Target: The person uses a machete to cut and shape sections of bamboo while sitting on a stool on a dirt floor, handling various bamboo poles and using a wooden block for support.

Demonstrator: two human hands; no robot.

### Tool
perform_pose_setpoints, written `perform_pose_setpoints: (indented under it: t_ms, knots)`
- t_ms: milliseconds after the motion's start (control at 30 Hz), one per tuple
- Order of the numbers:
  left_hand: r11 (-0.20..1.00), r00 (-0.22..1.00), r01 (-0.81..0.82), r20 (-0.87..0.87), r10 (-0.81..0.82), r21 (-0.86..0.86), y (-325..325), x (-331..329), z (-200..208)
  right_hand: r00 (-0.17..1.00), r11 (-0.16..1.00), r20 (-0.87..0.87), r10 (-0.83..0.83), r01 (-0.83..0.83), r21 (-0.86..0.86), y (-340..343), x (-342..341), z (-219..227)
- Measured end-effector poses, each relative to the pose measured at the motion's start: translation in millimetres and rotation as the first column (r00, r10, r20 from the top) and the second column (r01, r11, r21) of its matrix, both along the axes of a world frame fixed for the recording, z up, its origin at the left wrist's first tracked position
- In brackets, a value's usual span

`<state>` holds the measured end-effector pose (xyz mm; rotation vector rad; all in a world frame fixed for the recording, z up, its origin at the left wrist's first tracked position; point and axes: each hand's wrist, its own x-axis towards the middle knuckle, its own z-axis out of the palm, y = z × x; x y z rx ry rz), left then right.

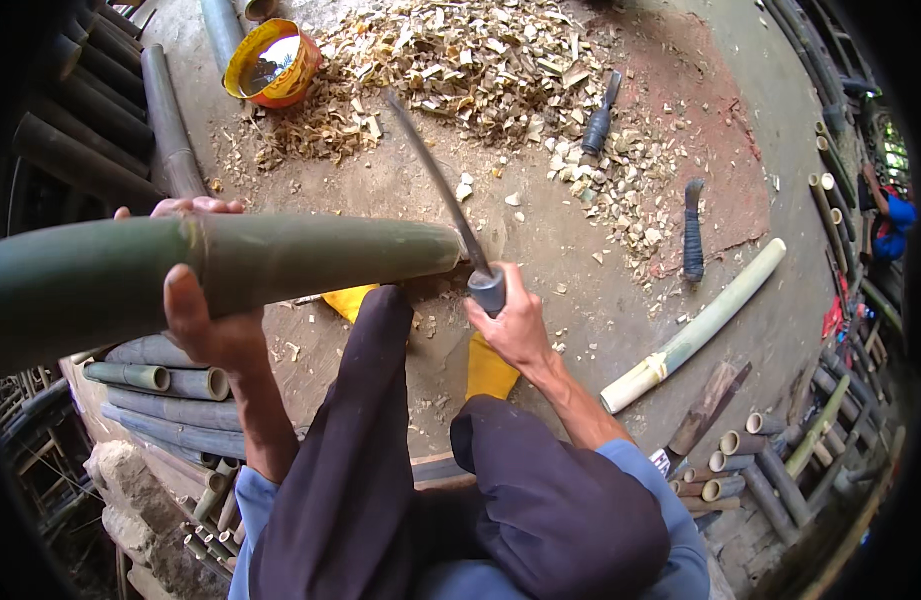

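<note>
A thick green bamboo pole (316,248) reaches in from the left edge, and its cut end points right, in front of my knees. My left hand (218,325) is wrapped around it, thumb on the near side and fingertips showing over the far side. In my right hand (518,325) is the dark handle of a long-bladed knife (428,160). Its narrow blade slants up and to the left, passing close to the pole's cut end. Whether blade and bamboo touch I cannot tell.
Beyond the pole lie a heap of wood chips (461,60) and a yellow-and-red bucket (286,85). A chisel-like tool (599,125), a curved-tip knife (694,235) and a pale bamboo length (696,330) rest at right. Bamboo stacks (171,390) flank me; a person in blue (891,225) is far right.
</note>
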<state>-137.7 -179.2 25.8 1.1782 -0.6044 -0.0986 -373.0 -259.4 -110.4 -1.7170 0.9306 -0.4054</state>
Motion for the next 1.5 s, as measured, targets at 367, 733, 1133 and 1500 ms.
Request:
perform_pose_setpoints:
  t_ms: [367, 733, 1133, 1500]
  knots:
    - [0.998, 0.997, 0.061, 0.048, -0.062, 0.031, 8, -1, -6, 0.994, 1.000, -0.112, 0.019, -0.020, -0.012, 1, 4, -3]
    - [0.980, 0.978, 0.200, 0.059, -0.200, 0.001, 12, 6, -9, 0.987, 0.998, -0.153, 0.054, -0.047, 0.047, -5, -1, -4]
    - [0.999, 0.983, -0.034, -0.180, 0.032, -0.009, 6, -3, 11, 0.979, 0.993, -0.180, 0.096, -0.084, 0.078, -13, -6, -31]
    - [0.996, 0.995, -0.076, -0.068, 0.074, -0.040, 14, -1, -6, 0.974, 0.995, -0.209, 0.089, -0.095, -0.018, -11, -6, -35]
